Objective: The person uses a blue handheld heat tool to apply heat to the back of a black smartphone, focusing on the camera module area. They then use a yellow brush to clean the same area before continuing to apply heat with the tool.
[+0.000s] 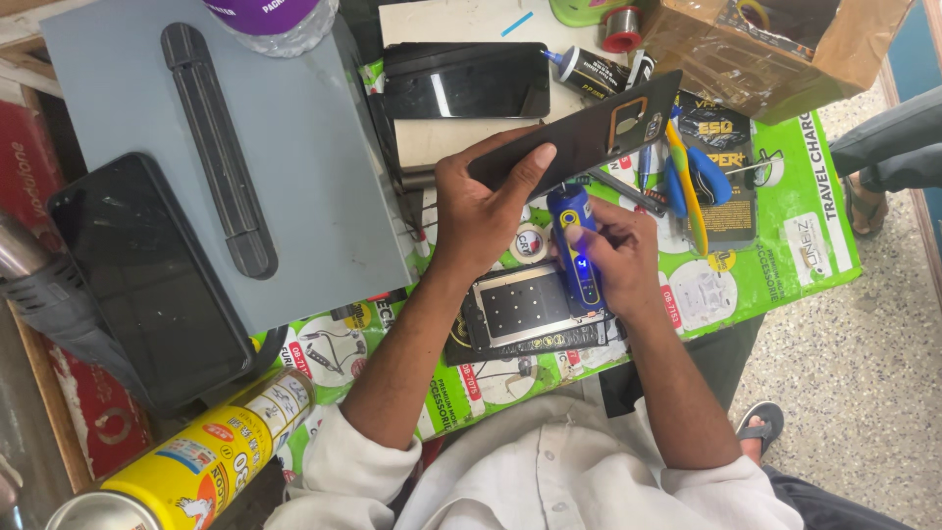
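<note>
Left hand (483, 201) grips a dark phone back panel (579, 132), tilted, held above the worktop (805, 245) just far of centre, thumb along the near edge and fingers wrapped under. Right hand (620, 257) is closed around a blue pen-shaped powered tool (577, 245) with a small lit blue light, tip pointing up at the panel's underside. Tool tip looks touching or just short of the panel; cannot tell which. Below the hands lies a metal perforated fixture plate (520, 306) on a green printed mat (785, 196). Far of the panel lies another dark phone (464, 80), with a small glue tube (594, 69) to its right. Blue-yellow cutters (692, 182) sit right of the hands. At left are a grey machine lid (216, 147), a large dark tablet (147, 280) and a yellow spray can (186, 466). To do this step well, judging from the view: keep the panel steady with the left grip, keep the tool tip light and moving along the edge, and avoid the camera cutout.
</note>
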